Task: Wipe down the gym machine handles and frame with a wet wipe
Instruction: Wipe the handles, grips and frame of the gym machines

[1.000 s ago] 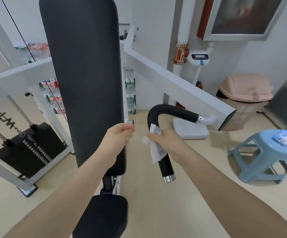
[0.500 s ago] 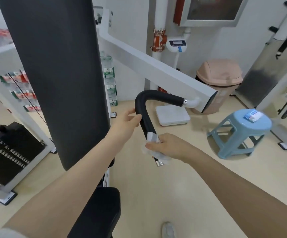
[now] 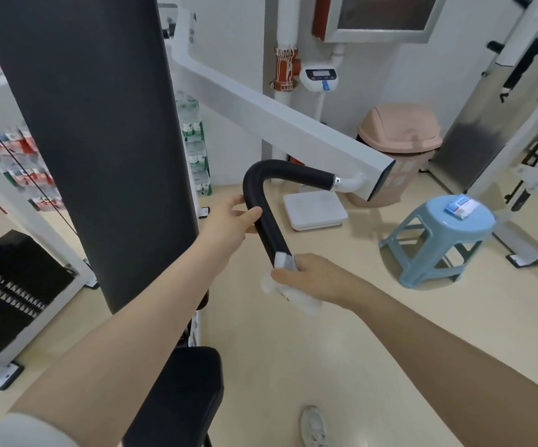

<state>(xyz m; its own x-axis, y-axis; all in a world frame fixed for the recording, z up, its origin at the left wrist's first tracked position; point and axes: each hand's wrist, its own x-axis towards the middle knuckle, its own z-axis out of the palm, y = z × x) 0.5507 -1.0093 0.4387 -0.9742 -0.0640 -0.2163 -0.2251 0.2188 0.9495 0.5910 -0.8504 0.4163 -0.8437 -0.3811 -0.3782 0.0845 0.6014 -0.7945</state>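
Note:
A black foam-covered handle [image 3: 263, 201] bends down from the white arm [image 3: 271, 124] of the gym machine frame. My right hand [image 3: 309, 277] is wrapped around the handle's lower end with a white wet wipe [image 3: 282, 261] pressed between palm and foam; the wipe's loose tail hangs below my fingers and hides the handle's tip. My left hand [image 3: 229, 222] pinches the handle just under the bend, thumb and fingers on either side. The tall black back pad [image 3: 93, 140] stands at the left, with the black seat [image 3: 180, 395] below it.
A blue plastic stool [image 3: 438, 240] with a wipes packet [image 3: 459, 206] on top stands at the right. Behind the arm are a pink lidded bin [image 3: 400, 130] and a white floor scale [image 3: 314, 209]. A weight stack [image 3: 9, 285] sits at the left. A shoe [image 3: 314, 425] shows below.
My right hand with the wipe has slid down the handle to its lower end. My left hand moved from the back pad's edge onto the handle below the bend. The view shifted right.

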